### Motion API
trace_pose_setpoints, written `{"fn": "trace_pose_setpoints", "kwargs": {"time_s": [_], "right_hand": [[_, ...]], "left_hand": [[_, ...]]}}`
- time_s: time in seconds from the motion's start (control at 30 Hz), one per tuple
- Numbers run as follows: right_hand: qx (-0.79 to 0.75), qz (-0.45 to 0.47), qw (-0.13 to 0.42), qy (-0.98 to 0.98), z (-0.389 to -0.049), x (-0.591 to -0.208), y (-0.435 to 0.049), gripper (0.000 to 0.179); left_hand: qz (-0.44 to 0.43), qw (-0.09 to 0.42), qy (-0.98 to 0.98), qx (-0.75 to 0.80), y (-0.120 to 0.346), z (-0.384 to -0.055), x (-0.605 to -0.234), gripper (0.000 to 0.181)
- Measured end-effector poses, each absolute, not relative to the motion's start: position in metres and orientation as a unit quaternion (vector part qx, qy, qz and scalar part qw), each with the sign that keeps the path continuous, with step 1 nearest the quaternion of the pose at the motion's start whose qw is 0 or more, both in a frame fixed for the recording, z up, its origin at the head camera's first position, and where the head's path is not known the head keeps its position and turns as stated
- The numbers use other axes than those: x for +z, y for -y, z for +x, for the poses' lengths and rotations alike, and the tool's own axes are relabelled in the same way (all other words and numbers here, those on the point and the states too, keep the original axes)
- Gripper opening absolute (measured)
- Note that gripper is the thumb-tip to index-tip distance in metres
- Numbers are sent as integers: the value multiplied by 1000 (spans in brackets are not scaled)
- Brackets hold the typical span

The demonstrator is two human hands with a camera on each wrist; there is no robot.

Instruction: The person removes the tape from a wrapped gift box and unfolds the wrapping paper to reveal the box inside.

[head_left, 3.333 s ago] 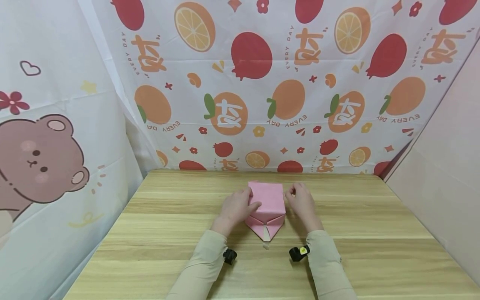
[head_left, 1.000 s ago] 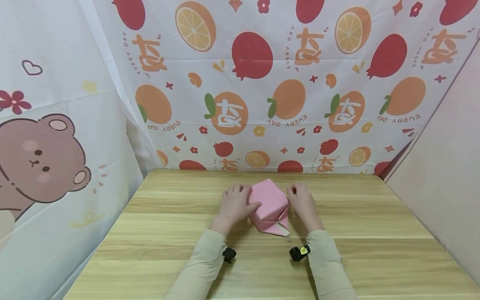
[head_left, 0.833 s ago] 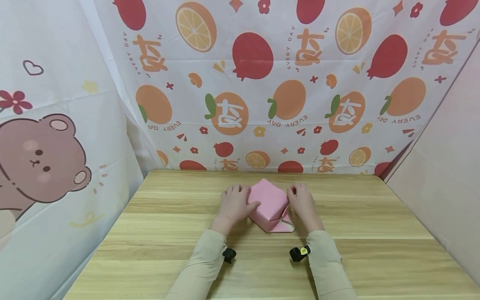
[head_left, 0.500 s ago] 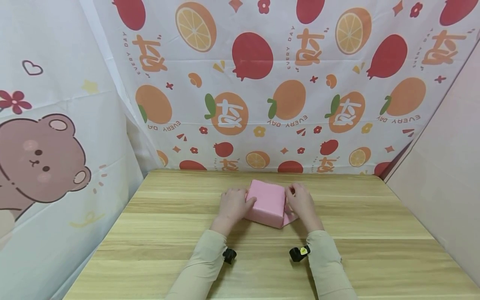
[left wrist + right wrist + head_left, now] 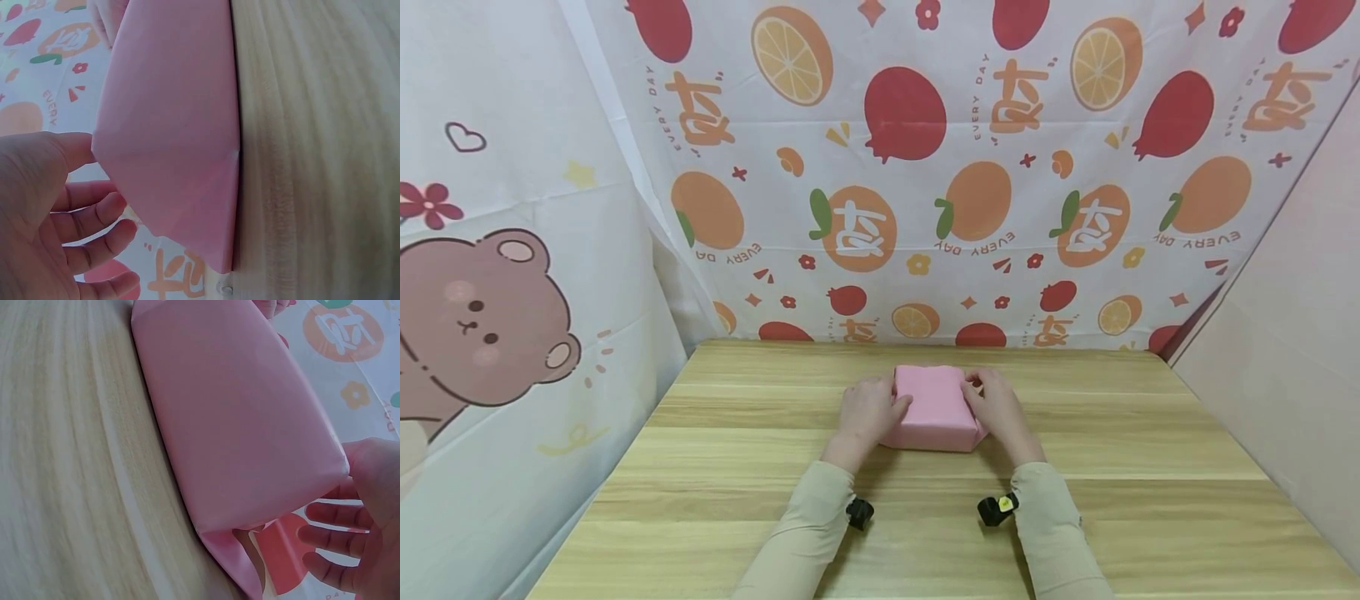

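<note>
A box wrapped in pink paper [image 5: 934,404] sits on the table between both hands, a long plain side toward me. My left hand [image 5: 867,417] holds its left end, the thumb at the top edge and the fingers bent around the end. At the right end my right hand [image 5: 1002,421] has its thumb on the top edge and its fingers behind the corner. In the left wrist view a pointed paper flap [image 5: 215,240] slants down at the box's end. Another loose flap [image 5: 232,556] sticks out low at the right end in the right wrist view, its pale inside showing.
The wooden table [image 5: 737,500] stretches around the box, its back edge close behind. A fruit-print curtain [image 5: 902,200] hangs behind the table, a bear-print one [image 5: 482,325] on the left. Each wrist carries a small black camera [image 5: 860,512].
The box has been turned on the table, so its pointed folded end no longer faces me and a plain long side does. My right hand has shifted slightly left onto the top edge.
</note>
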State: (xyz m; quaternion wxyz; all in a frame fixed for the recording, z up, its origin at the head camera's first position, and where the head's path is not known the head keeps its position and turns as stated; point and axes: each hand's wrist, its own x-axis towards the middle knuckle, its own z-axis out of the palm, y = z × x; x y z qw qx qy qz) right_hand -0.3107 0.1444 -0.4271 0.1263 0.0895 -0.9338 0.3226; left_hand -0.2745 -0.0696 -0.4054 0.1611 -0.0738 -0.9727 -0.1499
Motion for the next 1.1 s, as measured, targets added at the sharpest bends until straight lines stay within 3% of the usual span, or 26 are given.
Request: {"fn": "trace_pose_setpoints", "kwargs": {"time_s": [0.47,0.83,1.1], "right_hand": [[338,89,86,933,-315,-433,-134,56],[311,88,71,944,-319,-432,-123,54],[313,91,108,939,-321,-426,-118,47]], "left_hand": [[-52,116,968,-215,69,-287,-412,50],[-85,89,962,-242,66,-305,-422,52],[-104,106,961,-234,68,-309,-422,47]]}}
